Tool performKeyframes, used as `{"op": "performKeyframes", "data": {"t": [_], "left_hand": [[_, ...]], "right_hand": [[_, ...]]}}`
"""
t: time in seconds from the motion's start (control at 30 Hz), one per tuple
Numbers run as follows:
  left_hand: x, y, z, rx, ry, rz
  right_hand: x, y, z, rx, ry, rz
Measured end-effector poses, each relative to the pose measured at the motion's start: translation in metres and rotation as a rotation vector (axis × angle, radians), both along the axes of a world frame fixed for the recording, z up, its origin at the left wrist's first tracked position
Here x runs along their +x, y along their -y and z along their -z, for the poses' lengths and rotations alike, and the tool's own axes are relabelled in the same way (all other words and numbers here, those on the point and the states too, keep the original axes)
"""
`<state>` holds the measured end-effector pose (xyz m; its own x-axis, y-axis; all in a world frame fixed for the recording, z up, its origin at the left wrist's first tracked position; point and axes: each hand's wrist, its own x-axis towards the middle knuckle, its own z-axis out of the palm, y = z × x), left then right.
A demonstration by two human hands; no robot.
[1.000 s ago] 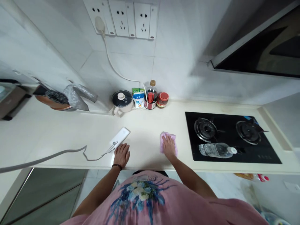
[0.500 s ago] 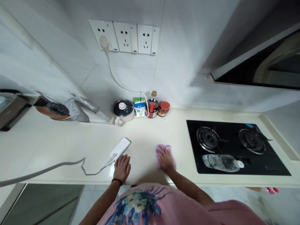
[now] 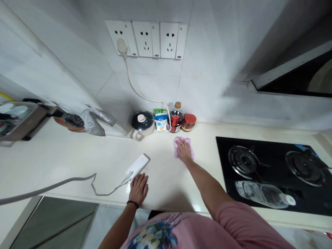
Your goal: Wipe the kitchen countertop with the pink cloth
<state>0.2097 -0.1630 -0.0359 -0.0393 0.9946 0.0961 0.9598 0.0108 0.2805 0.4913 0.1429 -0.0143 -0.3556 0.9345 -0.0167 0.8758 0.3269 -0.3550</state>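
Observation:
A crumpled pink cloth (image 3: pixel 192 152) lies on the pale countertop (image 3: pixel 160 166), pressed down under my right hand (image 3: pixel 184 150), whose fingers rest across it. My left hand (image 3: pixel 139 188) lies flat near the counter's front edge, fingers stretched out and holding nothing. Just beyond its fingertips is a white, flat, rectangular device (image 3: pixel 138 163) with a thin cable (image 3: pixel 111 193) at its near end; whether the fingers touch it I cannot tell.
Against the wall stand a small electric pot (image 3: pixel 142 124), a white-and-blue packet (image 3: pixel 161 122), a bottle (image 3: pixel 177 107) and a red-lidded jar (image 3: pixel 188 122). On the right, a clear plastic bottle (image 3: pixel 261 194) lies on the black gas hob (image 3: pixel 225 152). A thicker grey cable (image 3: pixel 57 185) crosses the left side.
My right hand has pushed the pink cloth away from me, toward the wall, and its arm is stretched further. The left hand stays by the white device. The view has shifted slightly.

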Motion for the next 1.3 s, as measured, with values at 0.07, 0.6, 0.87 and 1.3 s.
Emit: {"op": "performKeyframes", "data": {"t": [0.07,0.6,0.87,1.3], "left_hand": [[0.000,0.000,-0.002,-0.005,-0.001,-0.003],[-0.003,-0.004,0.004,-0.059,0.021,-0.036],[0.002,-0.006,-0.002,-0.058,0.034,-0.046],[0.004,-0.008,-0.008,-0.042,0.078,-0.048]], "right_hand": [[-0.005,-0.007,-0.001,0.013,-0.023,0.016],[0.137,0.186,0.020,0.067,-0.121,0.196],[0.204,0.206,0.003,0.198,-0.571,0.608],[0.325,0.183,-0.056,0.418,-0.720,1.202]]}}
